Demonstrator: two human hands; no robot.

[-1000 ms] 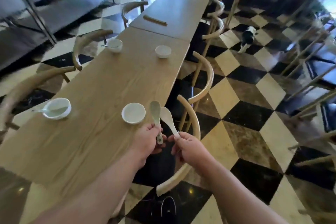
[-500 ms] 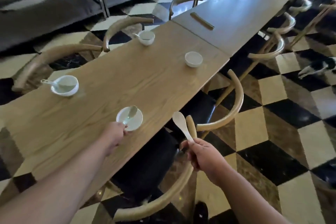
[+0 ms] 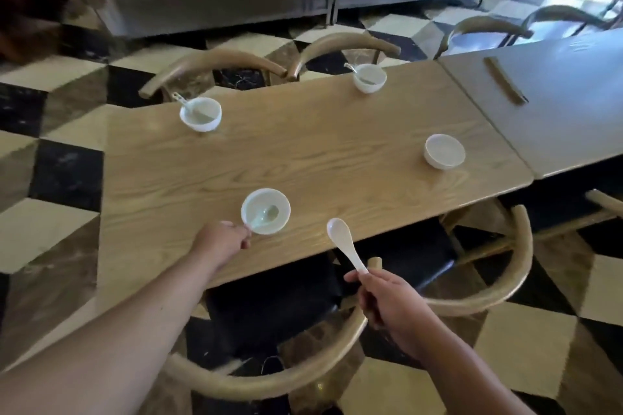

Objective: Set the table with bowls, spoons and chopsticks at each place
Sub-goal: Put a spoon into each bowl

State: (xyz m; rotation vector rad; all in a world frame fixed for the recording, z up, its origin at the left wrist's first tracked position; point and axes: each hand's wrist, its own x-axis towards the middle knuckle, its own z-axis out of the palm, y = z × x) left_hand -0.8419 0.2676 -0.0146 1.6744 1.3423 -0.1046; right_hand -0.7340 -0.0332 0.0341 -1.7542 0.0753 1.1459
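Several white bowls stand on the wooden table (image 3: pixel 320 158). The near bowl (image 3: pixel 249 209) holds a pale spoon (image 3: pixel 266 215), and my left hand (image 3: pixel 224 241) pinches that spoon's handle at the bowl's rim. My right hand (image 3: pixel 387 300) holds a white spoon (image 3: pixel 344 242) upright over the table's near edge. Two far bowls (image 3: pixel 202 123) (image 3: pixel 369 86) each have a spoon in them. The right bowl (image 3: pixel 444 151) has nothing in it. A bundle of chopsticks (image 3: pixel 504 84) lies on the adjoining grey table (image 3: pixel 573 104).
Curved wooden chairs (image 3: pixel 478 296) stand along both long sides of the table, two close in front of me. Steel shelving (image 3: pixel 236 0) runs along the back. The floor is checkered tile.
My left hand has carried one spoon into the near bowl and still holds its handle. My right hand keeps the other spoon. My view has swung left across the table.
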